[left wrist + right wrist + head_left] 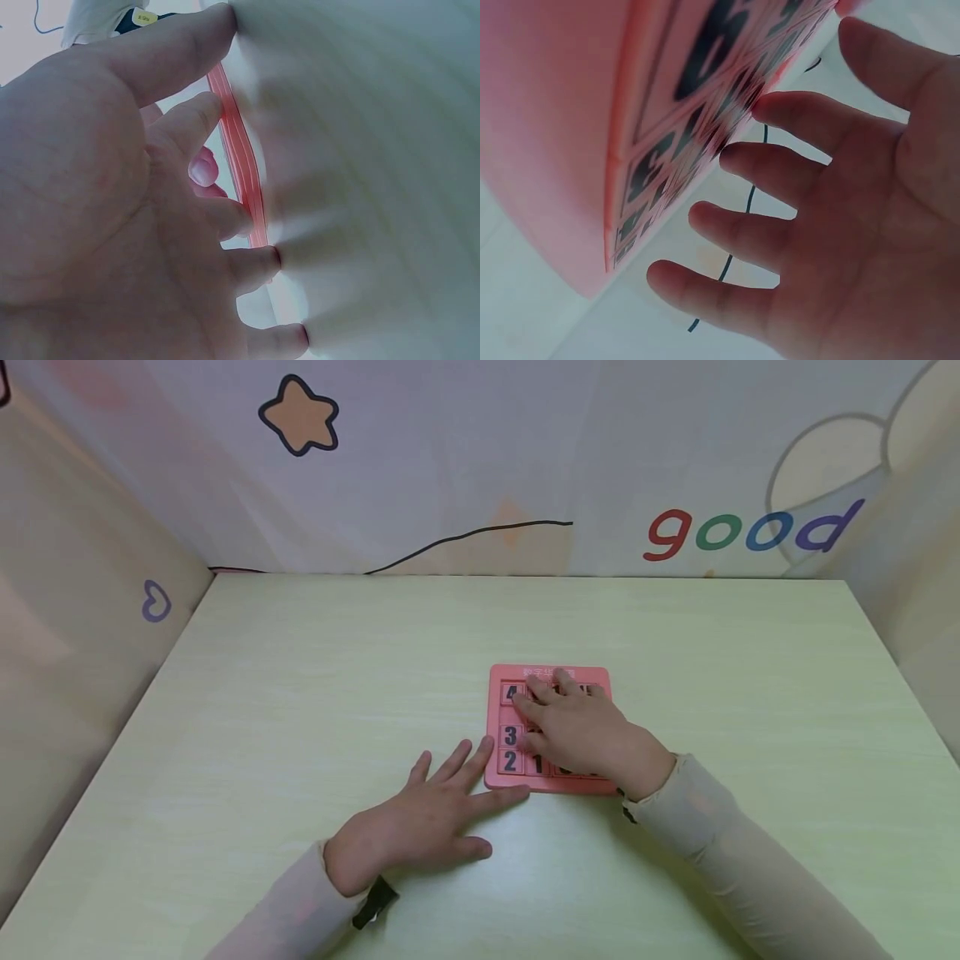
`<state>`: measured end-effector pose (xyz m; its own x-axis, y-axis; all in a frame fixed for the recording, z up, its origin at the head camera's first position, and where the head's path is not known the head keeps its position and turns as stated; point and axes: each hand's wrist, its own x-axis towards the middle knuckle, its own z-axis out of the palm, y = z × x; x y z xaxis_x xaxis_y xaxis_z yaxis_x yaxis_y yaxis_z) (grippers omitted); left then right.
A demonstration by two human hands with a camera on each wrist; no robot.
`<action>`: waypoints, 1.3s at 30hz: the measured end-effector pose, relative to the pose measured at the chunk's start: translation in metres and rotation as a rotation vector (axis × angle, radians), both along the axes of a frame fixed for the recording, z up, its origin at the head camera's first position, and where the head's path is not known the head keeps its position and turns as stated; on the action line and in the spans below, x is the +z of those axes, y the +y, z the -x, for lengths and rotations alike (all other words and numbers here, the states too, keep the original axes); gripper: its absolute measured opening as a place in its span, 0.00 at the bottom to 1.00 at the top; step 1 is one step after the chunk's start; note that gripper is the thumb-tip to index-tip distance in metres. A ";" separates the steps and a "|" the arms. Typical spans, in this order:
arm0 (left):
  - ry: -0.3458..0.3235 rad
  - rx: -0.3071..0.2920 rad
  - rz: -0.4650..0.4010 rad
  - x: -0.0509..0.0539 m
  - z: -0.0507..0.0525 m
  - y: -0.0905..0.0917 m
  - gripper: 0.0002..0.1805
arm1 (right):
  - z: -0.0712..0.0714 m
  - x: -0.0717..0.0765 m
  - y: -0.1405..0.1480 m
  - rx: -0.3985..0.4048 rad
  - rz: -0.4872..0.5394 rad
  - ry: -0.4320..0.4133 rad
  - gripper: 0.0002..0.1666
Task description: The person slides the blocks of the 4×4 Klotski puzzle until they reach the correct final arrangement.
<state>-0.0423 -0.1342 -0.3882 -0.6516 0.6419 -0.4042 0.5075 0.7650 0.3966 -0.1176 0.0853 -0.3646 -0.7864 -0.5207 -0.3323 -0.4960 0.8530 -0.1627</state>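
A pink number sliding puzzle (495,718) lies flat on the table, its tiles printed with dark numerals; 4, 3, 2 and 1 can be read at its left side. Over the tiles spreads my right hand (581,731), covering much of the middle and right; in the right wrist view its fingers (780,176) are nearly straight, the index fingertip at the tiles. My left hand (427,818) rests with fingers spread at the puzzle's lower left corner. In the left wrist view, its fingertips meet the table and some lie against the puzzle's pink side edge (244,161).
The pale green table (337,652) extends around the puzzle on every side. Behind it stands a printed backdrop (465,452) with a star and the word "good", and side panels rise at left and right. A dark strap (375,902) shows at the left wrist.
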 end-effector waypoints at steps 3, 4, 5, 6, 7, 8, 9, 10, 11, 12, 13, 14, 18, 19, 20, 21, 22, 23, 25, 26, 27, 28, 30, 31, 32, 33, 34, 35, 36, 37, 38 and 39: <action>0.000 0.000 0.003 0.000 0.000 0.000 0.38 | 0.000 -0.001 -0.001 -0.006 -0.009 0.006 0.40; 0.000 0.001 0.004 0.000 0.000 0.000 0.38 | 0.000 -0.001 -0.001 -0.011 -0.015 0.008 0.41; 0.000 0.001 0.004 0.000 0.000 0.000 0.38 | 0.000 -0.001 -0.001 -0.018 -0.021 0.011 0.41; 0.000 0.002 0.006 0.000 0.000 -0.001 0.38 | 0.001 -0.002 -0.001 -0.027 -0.026 0.013 0.42; 0.000 0.002 0.006 0.000 0.000 -0.001 0.38 | 0.001 -0.002 -0.002 -0.034 -0.032 0.015 0.42; 0.001 0.003 0.007 0.000 0.000 -0.001 0.38 | 0.001 -0.002 -0.002 -0.040 -0.037 0.017 0.43; 0.001 0.003 0.008 0.000 0.000 -0.001 0.38 | 0.002 -0.003 -0.002 -0.044 -0.039 0.015 0.43; 0.001 0.004 0.008 0.000 0.000 -0.001 0.38 | 0.002 -0.003 -0.002 -0.045 -0.042 0.015 0.44; 0.000 0.005 0.008 0.001 -0.001 -0.001 0.38 | 0.002 -0.003 -0.002 -0.042 -0.042 0.014 0.44; 0.001 0.005 0.009 0.001 -0.001 -0.002 0.39 | 0.003 -0.003 -0.002 -0.039 -0.040 0.012 0.44; 0.001 0.006 0.009 0.001 -0.001 -0.002 0.39 | 0.002 -0.003 -0.002 -0.033 -0.038 0.010 0.45; -0.002 0.007 0.009 0.001 -0.001 -0.002 0.38 | 0.002 -0.002 -0.002 -0.025 -0.031 0.007 0.45; -0.002 0.007 0.010 0.000 -0.001 -0.002 0.38 | -0.002 0.003 0.000 0.020 -0.006 -0.001 0.40; -0.002 0.008 0.009 0.000 -0.001 -0.002 0.38 | -0.004 0.005 0.000 0.038 -0.002 -0.003 0.39; 0.000 0.007 0.010 0.000 -0.001 -0.002 0.38 | -0.006 0.007 0.000 0.057 0.000 -0.006 0.37; 0.004 0.006 0.012 0.000 -0.001 -0.002 0.38 | -0.009 0.009 -0.001 0.077 -0.002 -0.007 0.36; 0.008 0.004 0.013 0.000 -0.001 -0.002 0.38 | -0.012 0.011 -0.001 0.094 -0.006 -0.006 0.35; 0.012 0.003 0.016 0.000 -0.002 -0.002 0.38 | -0.015 0.012 -0.002 0.115 -0.009 -0.003 0.35; 0.020 -0.001 0.020 0.000 -0.002 -0.002 0.38 | -0.020 0.014 -0.004 0.141 -0.010 -0.010 0.33; 0.023 -0.001 0.021 0.000 -0.002 -0.002 0.38 | -0.023 0.015 -0.005 0.155 -0.012 -0.011 0.33; 0.025 -0.002 0.022 0.000 -0.002 -0.002 0.38 | -0.025 0.015 -0.006 0.162 -0.012 -0.016 0.32; 0.027 -0.002 0.021 0.000 -0.002 -0.002 0.39 | -0.027 0.016 -0.006 0.172 -0.014 -0.020 0.31; 0.023 0.001 0.019 0.000 -0.002 -0.001 0.39 | -0.031 0.015 -0.007 0.181 -0.021 -0.039 0.31; 0.020 0.002 0.017 -0.001 -0.002 -0.001 0.39 | -0.032 0.015 -0.007 0.185 -0.025 -0.044 0.30; 0.017 0.005 0.015 -0.001 -0.002 -0.001 0.39 | -0.033 0.015 -0.007 0.186 -0.032 -0.049 0.30; 0.014 0.006 0.013 -0.001 -0.001 0.000 0.39 | -0.034 0.015 -0.008 0.181 -0.036 -0.054 0.30; 0.011 0.008 0.012 -0.001 -0.001 0.000 0.39 | -0.034 0.015 -0.008 0.173 -0.041 -0.057 0.30; 0.010 0.008 0.013 -0.001 -0.001 0.000 0.39 | -0.035 0.014 -0.008 0.160 -0.042 -0.064 0.30; 0.011 0.006 0.013 -0.001 -0.001 0.000 0.39 | -0.035 0.014 -0.008 0.151 -0.043 -0.066 0.30; 0.012 0.005 0.013 -0.001 0.000 0.000 0.39 | -0.035 0.014 -0.008 0.142 -0.043 -0.067 0.31; 0.014 0.003 0.015 -0.001 0.000 0.001 0.39 | -0.035 0.013 -0.008 0.133 -0.041 -0.066 0.31; 0.015 0.002 0.016 -0.001 0.000 0.001 0.39 | -0.035 0.013 -0.009 0.123 -0.038 -0.062 0.31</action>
